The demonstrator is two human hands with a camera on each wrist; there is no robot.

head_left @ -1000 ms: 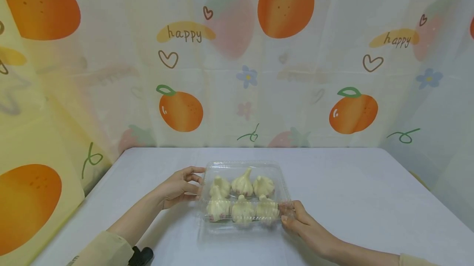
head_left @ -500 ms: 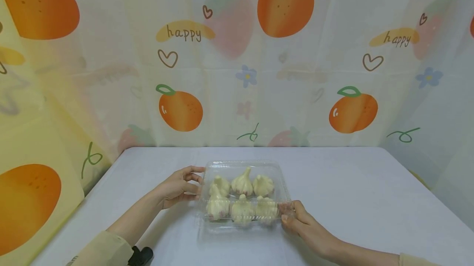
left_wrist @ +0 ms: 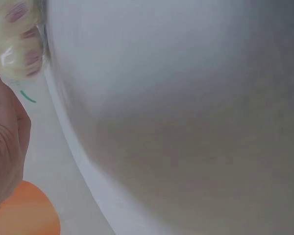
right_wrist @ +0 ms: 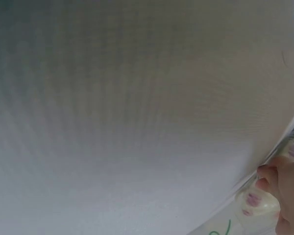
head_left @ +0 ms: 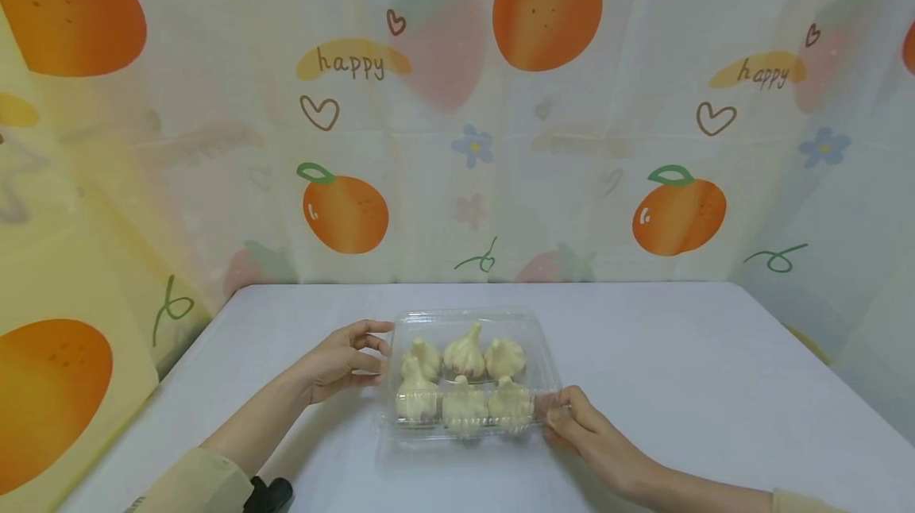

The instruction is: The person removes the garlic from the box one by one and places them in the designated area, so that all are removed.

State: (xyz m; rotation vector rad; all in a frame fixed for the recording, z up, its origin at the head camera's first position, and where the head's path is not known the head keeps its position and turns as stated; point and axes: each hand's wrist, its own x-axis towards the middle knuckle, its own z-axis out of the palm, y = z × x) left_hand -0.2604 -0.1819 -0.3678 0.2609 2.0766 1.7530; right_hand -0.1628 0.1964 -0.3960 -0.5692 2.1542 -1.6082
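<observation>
A clear plastic clamshell box (head_left: pixel 468 319) holding several garlic bulbs (head_left: pixel 465 352) is near the middle of the white table in the head view. My left hand (head_left: pixel 346 360) holds its left side, with the fingers spread along the edge and their tips partly hidden by the plastic. At the near right corner, my right hand (head_left: pixel 589 435) grips the box between thumb and fingers. Part of the left hand (left_wrist: pixel 6 142) and the purple-marked garlic (left_wrist: pixel 20 54) show in the left wrist view. The right wrist view catches my fingers (right_wrist: pixel 270 177) on the box edge.
A white-covered table (head_left: pixel 665 354) spreads around the box. Behind it hangs a cloth backdrop (head_left: pixel 543 203) printed with oranges, hearts and words. Yellowish cloth (head_left: pixel 64 275) borders the left side. Some black object (head_left: pixel 268 493) sits by the left sleeve.
Both hands keep their hold on the box, which hardly moves. The front garlic bulbs appear very slightly shifted, and the whole head view has drifted a little.
</observation>
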